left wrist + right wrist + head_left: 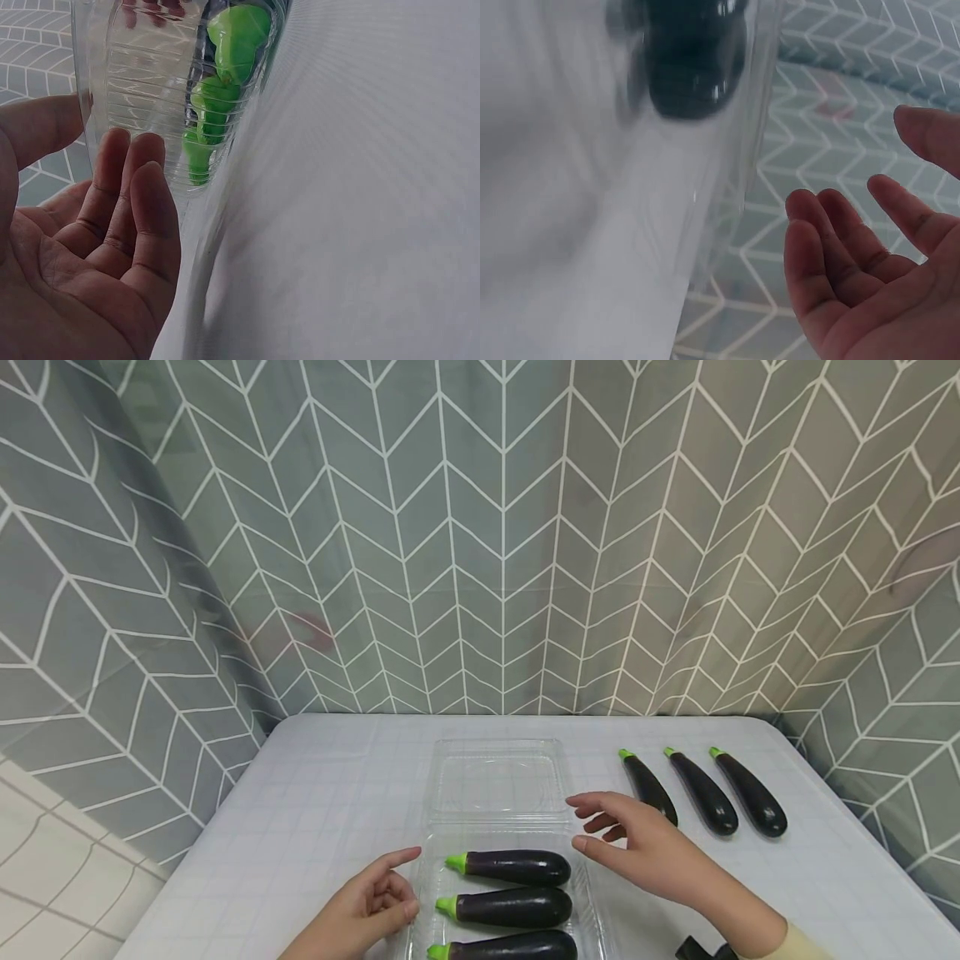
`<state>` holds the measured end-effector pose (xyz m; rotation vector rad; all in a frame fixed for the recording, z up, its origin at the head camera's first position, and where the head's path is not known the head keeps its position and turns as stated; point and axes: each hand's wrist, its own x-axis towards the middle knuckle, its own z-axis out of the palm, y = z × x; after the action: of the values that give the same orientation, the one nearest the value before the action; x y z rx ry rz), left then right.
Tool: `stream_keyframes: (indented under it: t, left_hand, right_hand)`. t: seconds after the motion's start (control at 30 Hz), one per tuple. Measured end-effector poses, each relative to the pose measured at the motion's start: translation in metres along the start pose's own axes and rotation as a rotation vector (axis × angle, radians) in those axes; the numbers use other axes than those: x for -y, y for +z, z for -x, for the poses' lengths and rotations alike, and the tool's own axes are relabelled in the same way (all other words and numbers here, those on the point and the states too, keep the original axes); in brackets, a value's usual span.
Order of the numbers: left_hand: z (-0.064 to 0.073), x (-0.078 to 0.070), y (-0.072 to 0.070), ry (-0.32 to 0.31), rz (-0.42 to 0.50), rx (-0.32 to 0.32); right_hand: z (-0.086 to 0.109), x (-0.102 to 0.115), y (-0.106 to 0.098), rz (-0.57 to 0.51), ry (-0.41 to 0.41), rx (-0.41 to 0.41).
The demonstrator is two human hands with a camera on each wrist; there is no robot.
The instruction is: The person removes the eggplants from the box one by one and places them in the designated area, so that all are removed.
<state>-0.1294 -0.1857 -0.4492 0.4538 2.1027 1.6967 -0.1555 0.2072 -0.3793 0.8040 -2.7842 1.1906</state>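
Observation:
A clear plastic clamshell box lies with its lid folded back, away from me. Inside its base three dark eggplants lie side by side, green stems to the left: the far eggplant, the middle eggplant and the near eggplant, cut off by the frame. My left hand is at the box's left side, loosely bent fingers right at the wall; the left wrist view shows the green stems through the plastic. Over the box's far right corner hovers my right hand, fingers apart and relaxed, holding nothing.
On the right of the white table three more eggplants lie in a row: a left eggplant partly behind my right hand, a middle eggplant and a right eggplant. A patterned curtain hangs behind the table.

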Motion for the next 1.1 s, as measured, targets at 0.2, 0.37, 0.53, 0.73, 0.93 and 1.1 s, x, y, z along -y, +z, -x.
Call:
stream_keyframes:
  t: [0.2, 0.37, 0.53, 0.73, 0.93, 1.1]
  left_hand:
    - [-0.001, 0.001, -0.001, -0.018, 0.005, -0.008]
    - [-0.001, 0.002, -0.001, -0.024, 0.014, -0.012]
    - [-0.001, 0.002, -0.001, -0.019, 0.013, -0.011]
    - [0.0, 0.002, -0.001, 0.003, 0.003, -0.002]
    - [0.0, 0.002, -0.001, 0.029, 0.002, 0.01]
    - [0.0, 0.0, 0.0, 0.011, 0.012, 0.004]
  right_hand:
    - [-0.004, 0.012, 0.02, -0.048, -0.073, 0.085]
    - [-0.007, 0.018, 0.037, -0.098, -0.126, 0.161]
    - [-0.008, 0.02, 0.051, -0.09, -0.175, 0.203]
    - [-0.007, 0.021, 0.062, 0.008, -0.212, 0.207]
    - [-0.006, 0.021, 0.067, 0.081, -0.224, 0.258]
    - [-0.006, 0.02, 0.07, 0.115, -0.225, 0.274]
